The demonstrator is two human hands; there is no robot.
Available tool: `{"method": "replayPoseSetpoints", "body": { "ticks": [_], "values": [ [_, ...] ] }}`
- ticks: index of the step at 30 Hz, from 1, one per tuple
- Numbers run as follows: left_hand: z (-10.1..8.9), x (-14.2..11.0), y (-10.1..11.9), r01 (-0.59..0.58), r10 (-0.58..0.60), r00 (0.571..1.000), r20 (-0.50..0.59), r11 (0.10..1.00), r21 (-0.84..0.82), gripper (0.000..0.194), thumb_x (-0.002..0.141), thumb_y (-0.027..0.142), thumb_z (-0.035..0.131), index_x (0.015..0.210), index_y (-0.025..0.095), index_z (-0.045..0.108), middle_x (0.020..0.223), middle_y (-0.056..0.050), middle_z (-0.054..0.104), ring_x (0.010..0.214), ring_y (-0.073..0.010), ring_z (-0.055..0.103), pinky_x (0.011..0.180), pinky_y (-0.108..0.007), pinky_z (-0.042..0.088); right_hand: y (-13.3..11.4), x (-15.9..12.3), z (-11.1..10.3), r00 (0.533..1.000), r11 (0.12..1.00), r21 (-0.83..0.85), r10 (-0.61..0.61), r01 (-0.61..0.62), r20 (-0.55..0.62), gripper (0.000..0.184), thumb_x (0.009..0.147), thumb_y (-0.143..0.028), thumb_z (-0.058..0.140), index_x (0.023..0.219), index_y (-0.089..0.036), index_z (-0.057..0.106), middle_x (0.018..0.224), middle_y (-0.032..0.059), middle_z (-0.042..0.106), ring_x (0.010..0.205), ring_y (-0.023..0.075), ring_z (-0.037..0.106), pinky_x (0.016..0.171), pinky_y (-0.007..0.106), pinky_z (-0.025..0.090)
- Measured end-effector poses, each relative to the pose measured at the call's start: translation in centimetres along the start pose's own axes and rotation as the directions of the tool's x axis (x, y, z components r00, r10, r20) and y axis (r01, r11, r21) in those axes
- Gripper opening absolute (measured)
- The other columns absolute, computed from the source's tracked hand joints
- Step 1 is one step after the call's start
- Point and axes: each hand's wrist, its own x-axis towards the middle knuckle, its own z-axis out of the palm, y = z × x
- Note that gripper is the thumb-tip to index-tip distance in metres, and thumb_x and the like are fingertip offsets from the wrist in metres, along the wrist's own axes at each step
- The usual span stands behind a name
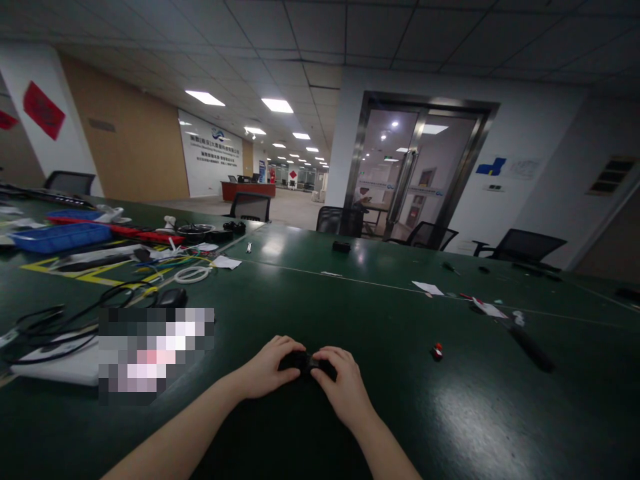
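Observation:
Both of my hands rest low over the green table (260, 313), near the middle of the view. Between them is a small dark object (307, 362), mostly covered by fingers, so its kind is not clear. My left hand (269, 368) grips its left end between thumb and fingers. From the other side, my right hand (344, 383) pinches the right end. The thumbs face each other across a narrow gap, where a bit of black surface shows.
A blurred-out patch and a black computer mouse (173, 298) lie to the left, among cables and a blue tray (63, 236). A small red item (437, 351) is on the right. Further off stand a black block (341, 247), a paper piece (427, 288) and office chairs (340, 221).

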Motion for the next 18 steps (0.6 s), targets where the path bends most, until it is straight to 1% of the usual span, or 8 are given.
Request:
{"method": "replayPoseSetpoints", "body": {
  "ticks": [4, 11, 18],
  "values": [
    [0.1, 0.1, 0.0, -0.016, 0.016, 1.000, -0.009, 1.000, -0.001, 0.036, 0.077, 0.023, 0.058, 0.112, 0.024, 0.054, 0.112, -0.004, 0.053, 0.107, -0.0216, 0.046, 0.096, -0.035, 0.037, 0.2, 0.2, -0.5, 0.996, 0.997, 0.077, -0.016, 0.022, -0.084, 0.020, 0.074, -0.028, 0.058, 0.092, -0.030, 0.066, 0.108, 0.0010, 0.061, 0.109, 0.0232, 0.049, 0.094, 0.044, 0.037],
    [0.0, 0.1, 0.3, -0.015, 0.015, 1.000, -0.006, 1.000, 0.008, 0.036, 0.076, 0.021, 0.058, 0.112, 0.022, 0.054, 0.111, -0.005, 0.053, 0.106, -0.0223, 0.047, 0.096, -0.035, 0.036, 0.4, 0.4, -1.5, 0.980, 0.993, 0.116, -0.003, 0.027, -0.200, 0.024, 0.074, -0.031, 0.058, 0.097, -0.026, 0.065, 0.106, 0.0033, 0.062, 0.104, 0.0230, 0.053, 0.090, 0.039, 0.042],
    [-0.1, -0.1, 0.5, -0.007, 0.007, 1.000, 0.004, 1.000, 0.003, 0.036, 0.078, 0.024, 0.057, 0.114, 0.023, 0.053, 0.114, -0.005, 0.052, 0.108, -0.0219, 0.046, 0.097, -0.036, 0.036, 0.4, 0.0, -2.4, 0.956, 0.980, 0.195, 0.090, -0.035, -0.280, 0.030, 0.077, -0.038, 0.055, 0.103, -0.023, 0.061, 0.108, 0.0052, 0.061, 0.104, 0.0233, 0.054, 0.088, 0.039, 0.044]
  ]
}}
